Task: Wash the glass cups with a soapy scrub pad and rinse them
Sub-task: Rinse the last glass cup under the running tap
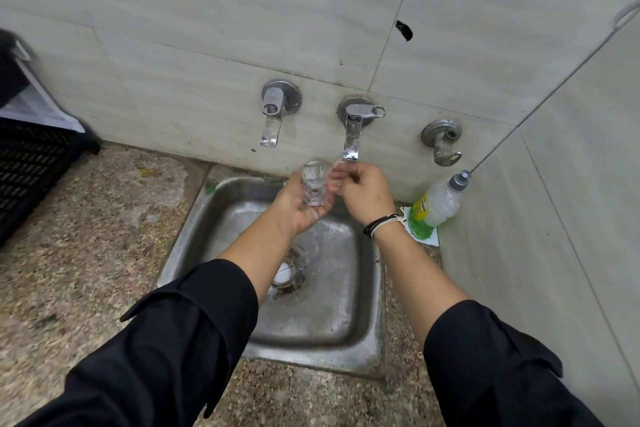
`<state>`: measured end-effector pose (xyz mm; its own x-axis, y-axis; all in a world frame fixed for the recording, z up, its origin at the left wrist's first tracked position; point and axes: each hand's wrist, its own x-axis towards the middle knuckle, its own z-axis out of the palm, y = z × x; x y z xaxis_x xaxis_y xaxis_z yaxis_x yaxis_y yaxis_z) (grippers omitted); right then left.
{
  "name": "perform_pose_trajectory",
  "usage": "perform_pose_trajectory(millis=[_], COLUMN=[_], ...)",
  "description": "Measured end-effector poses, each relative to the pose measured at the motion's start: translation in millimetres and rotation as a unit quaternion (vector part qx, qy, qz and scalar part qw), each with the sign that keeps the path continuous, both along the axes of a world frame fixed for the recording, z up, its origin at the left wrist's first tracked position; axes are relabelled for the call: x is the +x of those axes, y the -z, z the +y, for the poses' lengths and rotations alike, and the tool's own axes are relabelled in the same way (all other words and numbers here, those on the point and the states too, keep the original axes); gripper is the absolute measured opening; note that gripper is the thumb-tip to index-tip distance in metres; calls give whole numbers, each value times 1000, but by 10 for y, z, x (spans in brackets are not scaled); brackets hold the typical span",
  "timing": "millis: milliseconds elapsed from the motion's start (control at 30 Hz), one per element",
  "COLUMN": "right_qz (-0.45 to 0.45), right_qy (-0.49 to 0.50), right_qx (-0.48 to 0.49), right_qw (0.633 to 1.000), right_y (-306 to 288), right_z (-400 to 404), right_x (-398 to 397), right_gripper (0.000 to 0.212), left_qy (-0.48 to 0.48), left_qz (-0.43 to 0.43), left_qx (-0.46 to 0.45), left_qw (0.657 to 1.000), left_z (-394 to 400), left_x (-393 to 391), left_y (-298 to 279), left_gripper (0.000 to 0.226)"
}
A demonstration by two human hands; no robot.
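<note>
Left hand (300, 204) grips small clear faceted glass cup (313, 184); right hand (362, 191) curled round second glass under chrome wall tap (351, 139): rotate slowly under stream, over steel sink (207, 218).

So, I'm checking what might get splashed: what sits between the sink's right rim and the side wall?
In the head view, a soap bottle stands there in the corner, on a white piece smeared with green soap, beside the sink.

Both hands raised close together, left (303, 208) palm up, right (363, 192) curled
</note>
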<state>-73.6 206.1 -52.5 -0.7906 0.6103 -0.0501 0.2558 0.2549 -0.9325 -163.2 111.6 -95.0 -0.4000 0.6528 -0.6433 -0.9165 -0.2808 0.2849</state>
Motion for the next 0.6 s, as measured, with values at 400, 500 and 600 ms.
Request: perform_pose_trajectory(millis=[400, 500, 600], right_qz=[-8, -45, -16], right_qy=[0, -54, -89], right_qx=[-193, -148, -184], right_qw=[981, 987, 979], right_y=[-94, -71, -87], right_z=[154, 153, 82], right_x=[-113, -112, -91], right_gripper=[34, 31, 41], left_qy=[28, 23, -21], left_qz=[59, 85, 103], left_qx=[-1, 0, 10], left_qw=[998, 996, 994], left_z=[35, 59, 64], left_x=[46, 105, 126], left_y=[28, 36, 26], left_gripper=[54, 36, 39])
